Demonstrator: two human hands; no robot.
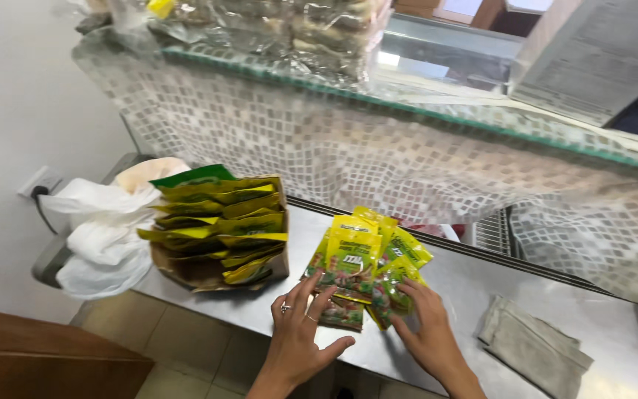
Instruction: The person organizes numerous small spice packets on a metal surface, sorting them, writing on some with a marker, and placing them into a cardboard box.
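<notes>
A small stack of yellow and green sachets (356,255) lies on a steel counter (481,288), fanned out toward the tiled wall. My left hand (300,336) rests flat on the near left edge of the stack, fingers spread, with rings on two fingers. My right hand (426,325) presses its fingertips against the near right side of the same stack. Neither hand lifts a sachet. To the left an open brown cardboard box (186,270) lies on its side, filled with several more of the same sachets (219,222).
White plastic bags (105,236) are bunched left of the box near a wall socket (38,181). A folded grey cloth (533,343) lies on the counter at the right. A mosaic-tiled partition (348,148) rises behind, with clear-wrapped goods (289,29) on its glass ledge.
</notes>
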